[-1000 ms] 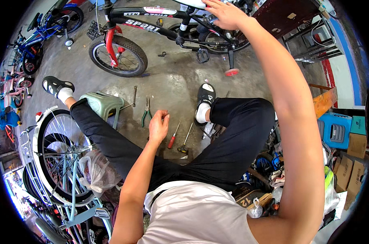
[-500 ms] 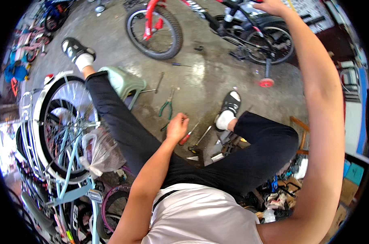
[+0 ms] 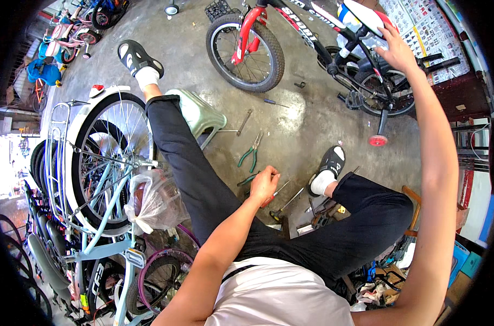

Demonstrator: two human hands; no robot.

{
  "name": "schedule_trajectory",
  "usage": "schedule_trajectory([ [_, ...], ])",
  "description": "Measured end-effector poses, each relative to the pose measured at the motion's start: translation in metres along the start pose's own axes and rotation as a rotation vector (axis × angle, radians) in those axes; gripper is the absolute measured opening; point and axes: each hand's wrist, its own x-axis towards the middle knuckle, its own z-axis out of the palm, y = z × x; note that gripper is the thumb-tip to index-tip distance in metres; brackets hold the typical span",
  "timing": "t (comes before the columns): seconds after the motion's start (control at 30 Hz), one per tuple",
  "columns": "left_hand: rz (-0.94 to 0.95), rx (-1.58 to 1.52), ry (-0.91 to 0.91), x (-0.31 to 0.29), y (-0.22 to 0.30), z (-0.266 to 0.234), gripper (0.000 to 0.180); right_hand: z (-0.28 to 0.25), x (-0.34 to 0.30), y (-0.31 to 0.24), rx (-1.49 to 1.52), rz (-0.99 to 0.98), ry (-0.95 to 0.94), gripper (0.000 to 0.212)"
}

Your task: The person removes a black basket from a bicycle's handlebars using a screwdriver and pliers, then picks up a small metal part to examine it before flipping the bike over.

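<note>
A child's bicycle with a black frame and red fork stands at the back right. My right hand reaches up to its red, white and blue saddle, fingers spread, the tips touching the saddle's rear end. Lower down, between my knees, my left hand hovers with curled fingers; whatever it may hold is hidden. Close by it lie a screwdriver and green-handled pliers. Part of a red handle shows beneath the left hand.
A pale green stool stands beside my left leg, a wrench near it. At left, a light blue bicycle carries a plastic bag. A training wheel juts from the child's bicycle. Loose tools crowd my right foot.
The whole view has shifted, so the scene sits further right and lower. More of the right hand and saddle now shows. The left hand stays curled over the tools.
</note>
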Motion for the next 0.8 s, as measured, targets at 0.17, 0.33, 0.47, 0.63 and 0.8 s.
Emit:
schedule_trajectory([
  [0.17,0.087,-0.073,0.024,-0.001,0.0,0.005,0.027,-0.024,-0.077,-0.03,0.037,0.028,0.045,0.06],
  [0.33,0.103,-0.4,0.007,0.007,0.007,-0.006,0.019,-0.057,-0.169,-0.088,0.095,0.074,0.027,0.037],
  [0.47,0.096,-0.711,0.051,0.018,0.031,-0.033,0.015,-0.061,-0.194,-0.098,0.261,0.268,-0.087,0.041],
  [0.63,0.133,-0.746,0.147,0.023,0.078,-0.085,0.017,-0.086,-0.173,-0.139,0.564,0.199,0.027,0.038],
  [0.8,0.243,-0.777,0.204,0.027,0.13,-0.113,0.017,-0.071,-0.154,-0.167,0.675,0.145,-0.11,0.036],
])
